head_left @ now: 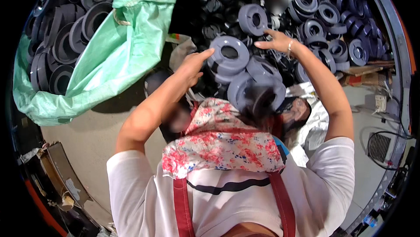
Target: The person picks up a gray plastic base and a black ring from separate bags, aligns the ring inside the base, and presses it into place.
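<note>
A grey plastic ring-shaped part with a round centre hole lies on top of other grey rings in front of me. My left hand is at its left edge, fingers stretched out and one fingertip at the rim. My right hand is open over the pile, thumb and fingers apart. Its fingertips are close to another grey ring standing tilted farther back; whether they touch it I cannot tell. More grey rings lie nearer my lap, partly overlapping, beside a dark blurred piece.
Dark plastic parts fill the area behind the rings. To the left, a green woven sack lies by a heap of larger grey rings. Many grey rings are piled at right. A cable lies on the floor.
</note>
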{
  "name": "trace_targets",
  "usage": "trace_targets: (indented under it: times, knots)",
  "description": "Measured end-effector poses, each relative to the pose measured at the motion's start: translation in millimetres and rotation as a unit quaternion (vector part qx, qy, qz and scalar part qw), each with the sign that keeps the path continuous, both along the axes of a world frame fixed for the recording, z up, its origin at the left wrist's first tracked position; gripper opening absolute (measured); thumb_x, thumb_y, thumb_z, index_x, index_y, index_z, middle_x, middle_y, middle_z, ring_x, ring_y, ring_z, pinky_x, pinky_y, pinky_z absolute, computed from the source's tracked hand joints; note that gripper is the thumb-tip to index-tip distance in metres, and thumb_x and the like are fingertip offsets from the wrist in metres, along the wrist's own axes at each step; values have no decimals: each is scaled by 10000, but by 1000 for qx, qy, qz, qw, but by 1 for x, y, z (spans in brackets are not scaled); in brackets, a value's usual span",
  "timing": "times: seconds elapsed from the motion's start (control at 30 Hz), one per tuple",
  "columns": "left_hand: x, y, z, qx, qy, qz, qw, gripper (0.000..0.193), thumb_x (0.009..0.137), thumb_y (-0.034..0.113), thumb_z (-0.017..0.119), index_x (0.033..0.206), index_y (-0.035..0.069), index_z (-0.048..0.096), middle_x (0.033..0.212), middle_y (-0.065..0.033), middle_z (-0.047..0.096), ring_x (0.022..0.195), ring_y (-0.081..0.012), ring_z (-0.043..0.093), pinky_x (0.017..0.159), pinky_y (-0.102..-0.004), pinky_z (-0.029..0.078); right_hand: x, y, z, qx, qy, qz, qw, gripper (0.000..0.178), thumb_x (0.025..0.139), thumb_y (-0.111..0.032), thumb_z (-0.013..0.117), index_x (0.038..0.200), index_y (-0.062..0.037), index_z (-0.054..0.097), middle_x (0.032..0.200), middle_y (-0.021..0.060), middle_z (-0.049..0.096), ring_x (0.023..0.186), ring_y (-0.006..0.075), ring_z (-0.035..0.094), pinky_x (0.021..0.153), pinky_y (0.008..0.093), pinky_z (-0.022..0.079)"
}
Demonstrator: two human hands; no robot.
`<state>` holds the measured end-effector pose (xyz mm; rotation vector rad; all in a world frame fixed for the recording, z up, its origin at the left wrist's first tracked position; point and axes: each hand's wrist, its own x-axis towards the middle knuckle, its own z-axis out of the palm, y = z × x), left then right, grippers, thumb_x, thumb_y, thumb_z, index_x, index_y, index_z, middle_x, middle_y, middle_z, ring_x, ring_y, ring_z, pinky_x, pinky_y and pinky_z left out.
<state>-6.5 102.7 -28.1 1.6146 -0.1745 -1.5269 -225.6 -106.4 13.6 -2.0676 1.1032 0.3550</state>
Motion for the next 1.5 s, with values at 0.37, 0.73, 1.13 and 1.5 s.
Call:
trace_targets:
  times: [0.37,0.73,1.13,1.5]
  knots:
    - [-47,-31,-104,15,91,155,984,736,710,356,709,1199,-116,428,1217,-221,486,1075,-319,525,908,-408,421,-105,56,-129,315,-87,-525,785,483,734,-214,696,1080,78,530,973,203,602,776,302,626,664,432,528]
    - [-23,16,-26,-170,266,155,936,489,810,332,523,1200,43,465,1181,-133,537,1079,-285,530,905,-438,445,-139,86,-19,322,-393,-513,692,316,821,-251,492,994,-2,576,921,107,629,818,243,612,740,371,516]
    - [-93,19,-46,-40,245,-48,967,498,752,530,514,1058,141,567,967,-14,592,778,-159,491,610,-273,324,-130,177,-59,353,-414,-626,559,329,787,-332,534,975,-71,605,939,85,628,853,255,599,758,415,487]
    - [-88,3,86,-351,357,64,863,530,818,306,518,1263,35,422,1241,-128,508,1135,-273,491,1004,-437,350,-105,162,-1,31,-640,-469,608,318,822,-329,519,923,-39,603,858,69,624,742,208,589,642,342,481]
